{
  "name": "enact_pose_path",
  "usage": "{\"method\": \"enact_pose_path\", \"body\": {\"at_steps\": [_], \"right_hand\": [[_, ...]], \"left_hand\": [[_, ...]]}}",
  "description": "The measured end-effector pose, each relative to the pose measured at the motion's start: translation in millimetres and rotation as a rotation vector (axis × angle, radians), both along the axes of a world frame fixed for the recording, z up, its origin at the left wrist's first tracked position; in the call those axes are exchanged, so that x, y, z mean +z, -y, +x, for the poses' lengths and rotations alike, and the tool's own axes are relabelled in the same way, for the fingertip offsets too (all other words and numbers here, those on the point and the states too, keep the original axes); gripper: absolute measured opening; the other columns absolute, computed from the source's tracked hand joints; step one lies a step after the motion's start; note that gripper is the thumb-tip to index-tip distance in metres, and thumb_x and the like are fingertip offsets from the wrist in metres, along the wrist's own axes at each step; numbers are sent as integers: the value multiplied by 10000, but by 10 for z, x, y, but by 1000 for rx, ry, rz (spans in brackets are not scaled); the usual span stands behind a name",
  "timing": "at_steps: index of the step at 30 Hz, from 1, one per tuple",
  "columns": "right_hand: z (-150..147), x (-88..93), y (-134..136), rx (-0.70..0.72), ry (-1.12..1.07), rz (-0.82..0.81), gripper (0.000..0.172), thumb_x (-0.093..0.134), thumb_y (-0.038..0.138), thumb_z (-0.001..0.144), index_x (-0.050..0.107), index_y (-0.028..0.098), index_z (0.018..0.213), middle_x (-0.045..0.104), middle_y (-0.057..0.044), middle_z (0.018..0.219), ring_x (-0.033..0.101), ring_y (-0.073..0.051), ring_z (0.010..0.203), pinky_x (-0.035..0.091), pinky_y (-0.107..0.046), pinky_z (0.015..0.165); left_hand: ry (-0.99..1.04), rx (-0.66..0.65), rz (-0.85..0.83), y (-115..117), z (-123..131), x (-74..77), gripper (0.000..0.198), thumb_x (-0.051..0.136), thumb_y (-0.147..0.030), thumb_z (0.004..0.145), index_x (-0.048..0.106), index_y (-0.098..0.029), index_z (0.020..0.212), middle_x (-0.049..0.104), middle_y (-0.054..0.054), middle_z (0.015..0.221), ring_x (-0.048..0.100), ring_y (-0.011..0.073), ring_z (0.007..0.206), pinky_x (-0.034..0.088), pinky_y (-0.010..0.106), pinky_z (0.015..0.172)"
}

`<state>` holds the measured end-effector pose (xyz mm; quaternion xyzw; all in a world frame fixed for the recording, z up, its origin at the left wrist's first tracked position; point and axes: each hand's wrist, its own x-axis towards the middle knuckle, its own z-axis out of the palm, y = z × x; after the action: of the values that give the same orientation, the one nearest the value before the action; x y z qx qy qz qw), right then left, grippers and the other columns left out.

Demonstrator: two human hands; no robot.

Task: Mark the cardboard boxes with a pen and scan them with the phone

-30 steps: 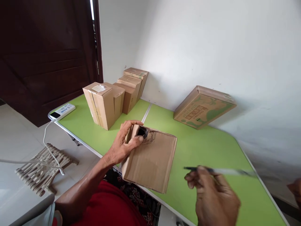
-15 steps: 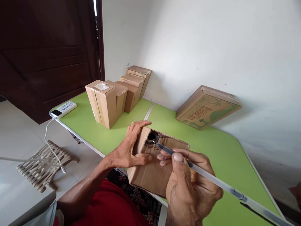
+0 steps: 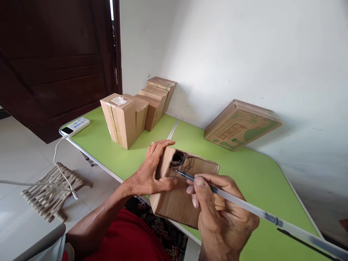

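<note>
A small brown cardboard box lies tilted at the table's near edge. Black ink scribbles darken its far left corner, densest in a rounded patch. My left hand is closed around the box's left side, thumb on the upper face and fingers over the far edge. Pinched in my right hand is a clear-barrelled gel pen with a dark grip. Its tip points at the cardboard just below the black patch; whether it touches is too fine to tell. My right palm hides the box's near right corner.
Several cardboard boxes stand in a row on the green table, back left. Another printed box leans by the wall at the right. A white device with a cable sits at the left edge, above a woven stool.
The pen tip has shifted from the edge of the black patch to a spot slightly lower and left. My right hand moved a little right and down; my left hand keeps its hold.
</note>
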<state>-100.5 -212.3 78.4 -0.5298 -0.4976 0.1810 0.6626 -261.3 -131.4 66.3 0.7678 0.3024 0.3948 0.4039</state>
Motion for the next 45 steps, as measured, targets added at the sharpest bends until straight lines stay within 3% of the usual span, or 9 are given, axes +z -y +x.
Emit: {"method": "enact_pose_path", "body": {"at_steps": [11, 15, 17, 19, 21, 24, 28, 35, 45], "right_hand": [[-74, 129, -171, -135, -227, 112, 213, 808, 371, 934, 725, 176, 955, 727, -24, 822, 663, -142, 613, 498, -247, 499], [269, 173, -188, -278, -272, 200, 203, 739, 403, 949, 656, 224, 999, 727, -47, 1043, 723, -199, 784, 495, -270, 505], [584, 24, -163, -431, -160, 74, 230, 690, 453, 950, 620, 239, 997, 735, -40, 968, 686, -198, 674, 461, -285, 485], [892, -236, -128, -481, 98, -359, 241, 646, 470, 934, 618, 231, 914, 706, -33, 775, 640, -211, 581, 469, -318, 526], [1109, -537, -91, -404, 498, -919, 236, 549, 425, 976, 621, 232, 861, 728, -79, 780, 709, -271, 741, 533, -369, 696], [1214, -900, -38, -396, 650, -1197, 259, 481, 356, 987, 672, 206, 897, 756, -175, 863, 736, -369, 869, 539, -437, 719], [1162, -1037, 17, -400, 688, -1293, 349, 406, 365, 1027, 706, 185, 1018, 754, -216, 961, 743, -385, 918, 556, -461, 724], [837, -867, -123, -408, 716, -1216, 495, 367, 474, 1077, 616, 100, 1284, 623, -268, 1302, 676, -409, 1188, 580, -509, 852], [539, -1023, -446, -357, 510, -1186, 513, 681, 365, 866, 585, 90, 1289, 639, -315, 1290, 688, -422, 1196, 598, -463, 817]], "left_hand": [[23, -13, -38, 28, -29, 15, 806, 706, -344, 806, 347, -247, 1521, 426, 141, 1506, 390, 376, 1398, 320, 577, 1220], [51, 11, -87, 7, -134, -49, 774, 678, -440, 867, 346, -247, 1539, 433, 133, 1496, 415, 378, 1392, 328, 577, 1212], [54, 23, -118, -6, -188, -76, 761, 663, -464, 884, 348, -254, 1545, 453, 128, 1480, 430, 380, 1383, 331, 580, 1205], [47, 26, -129, -13, -220, -94, 756, 666, -473, 887, 355, -259, 1542, 460, 124, 1475, 433, 380, 1380, 334, 574, 1201], [41, 26, -121, -14, -225, -105, 754, 671, -473, 886, 361, -260, 1539, 455, 121, 1475, 435, 378, 1374, 333, 566, 1197], [44, 27, -107, -18, -210, -120, 760, 672, -475, 891, 357, -263, 1549, 464, 116, 1458, 440, 378, 1365, 327, 565, 1194], [44, 28, -119, -32, -207, -135, 770, 668, -482, 898, 343, -274, 1564, 474, 117, 1470, 434, 389, 1375, 329, 571, 1188], [29, 34, -129, -27, -196, -116, 783, 658, -474, 877, 343, -258, 1561, 466, 126, 1464, 434, 396, 1365, 348, 579, 1169], [44, 24, -135, -50, -170, -132, 781, 661, -495, 877, 348, -262, 1554, 473, 123, 1460, 442, 386, 1362, 364, 576, 1171]]}}
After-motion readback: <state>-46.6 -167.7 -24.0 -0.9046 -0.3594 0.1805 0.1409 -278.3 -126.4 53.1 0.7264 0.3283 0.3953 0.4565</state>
